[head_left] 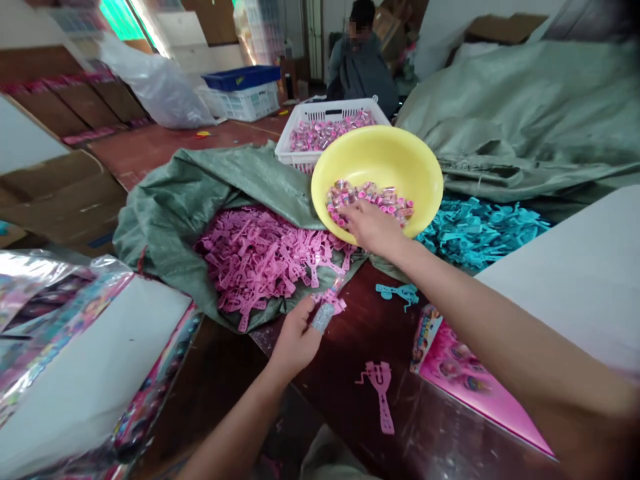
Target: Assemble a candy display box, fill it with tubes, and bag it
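My left hand (299, 337), with silvery tape round a finger, is closed on a pink plastic piece (334, 301) and a small clear tube at its top. My right hand (373, 227) reaches into the yellow bowl (380, 150), its fingertips among small pink-capped tubes (387, 201); whether it grips one is hidden. Left of the bowl, a green sack (170, 193) lies open with a heap of pink pieces (255, 257). On the dark table (340, 380) lie one loose pink piece (381, 393) and one turquoise piece (399, 293).
Behind the bowl stands a white basket (300, 157) of tubes. Turquoise pieces (483, 230) are heaped at right, above a pink printed box (480, 380). Plastic-wrapped printed sheets (90, 360) lie at left. A person (363, 67) sits at the back.
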The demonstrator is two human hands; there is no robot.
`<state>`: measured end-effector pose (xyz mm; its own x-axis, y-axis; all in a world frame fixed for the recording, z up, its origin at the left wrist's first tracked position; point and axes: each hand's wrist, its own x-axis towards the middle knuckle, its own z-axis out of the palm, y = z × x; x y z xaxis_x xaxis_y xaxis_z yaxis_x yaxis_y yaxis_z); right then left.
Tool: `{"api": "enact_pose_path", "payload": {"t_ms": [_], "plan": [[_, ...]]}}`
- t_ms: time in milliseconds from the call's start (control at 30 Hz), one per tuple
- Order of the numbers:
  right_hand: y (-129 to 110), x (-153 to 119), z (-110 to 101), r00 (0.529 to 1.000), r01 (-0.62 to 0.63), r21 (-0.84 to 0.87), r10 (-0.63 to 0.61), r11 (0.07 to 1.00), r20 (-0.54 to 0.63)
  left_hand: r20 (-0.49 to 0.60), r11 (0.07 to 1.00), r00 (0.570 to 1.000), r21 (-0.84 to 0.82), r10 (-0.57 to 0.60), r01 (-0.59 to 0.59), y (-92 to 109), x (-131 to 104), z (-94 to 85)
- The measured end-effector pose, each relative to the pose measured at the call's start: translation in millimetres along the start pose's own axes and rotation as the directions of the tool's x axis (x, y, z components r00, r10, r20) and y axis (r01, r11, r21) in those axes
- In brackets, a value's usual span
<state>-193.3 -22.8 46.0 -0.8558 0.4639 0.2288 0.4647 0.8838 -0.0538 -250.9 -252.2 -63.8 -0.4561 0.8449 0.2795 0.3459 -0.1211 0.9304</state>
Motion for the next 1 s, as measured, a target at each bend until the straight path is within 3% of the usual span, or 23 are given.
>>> {"api": "enact_pose_path", "payload": {"t_ms": [100, 200, 433, 567, 667, 767, 867, 933, 1000], "plan": [[13, 48, 16, 0.996, 0.066, -0.053, -0.063, 0.996, 0.063, 0.013, 0.958, 0.989, -0.246, -0.148, 0.147, -7, -1, 10.3], [20, 68, 22, 0.986, 0.134, -0.037, -0.129, 0.99, 0.103, -0.009, 0.928, 0.972, -0.3, -0.235, 0.221, -12, -1, 17.5], [25, 61, 17, 0.986, 0.049, 0.013, -0.05, 0.999, 0.158, -0.008, 0.842, 0.921, -0.408, -0.39, 0.353, -8, 12, 28.8], [19, 61, 16, 0.986, -0.092, 0.018, 0.088, 0.996, 0.139, 0.038, 0.843, 0.924, -0.397, -0.38, 0.363, -2, 16, 41.5], [12, 57, 8, 0.988, -0.122, 0.044, 0.116, 0.992, 0.106, 0.042, 0.862, 0.935, -0.373, -0.353, 0.343, -2, 15, 41.6], [2, 26, -9, 0.996, -0.057, 0.084, 0.051, 0.995, 0.07, 0.011, 0.857, 0.939, -0.405, -0.345, 0.319, -2, 10, 31.8], [-4, -38, -28, 0.985, 0.165, 0.313, -0.17, 0.935, -0.011, 0.031, 0.82, 0.932, -0.465, -0.361, 0.333, 4, 6, 22.8], [-3, -88, -36, 0.979, 0.148, 0.535, -0.201, 0.832, 0.041, 0.085, 0.8, 0.932, -0.49, -0.352, 0.347, 12, 4, 21.8], [-2, -133, -38, 0.982, 0.075, 0.641, -0.168, 0.763, 0.085, 0.157, 0.796, 0.937, -0.495, -0.313, 0.348, 21, 3, 24.8]]}}
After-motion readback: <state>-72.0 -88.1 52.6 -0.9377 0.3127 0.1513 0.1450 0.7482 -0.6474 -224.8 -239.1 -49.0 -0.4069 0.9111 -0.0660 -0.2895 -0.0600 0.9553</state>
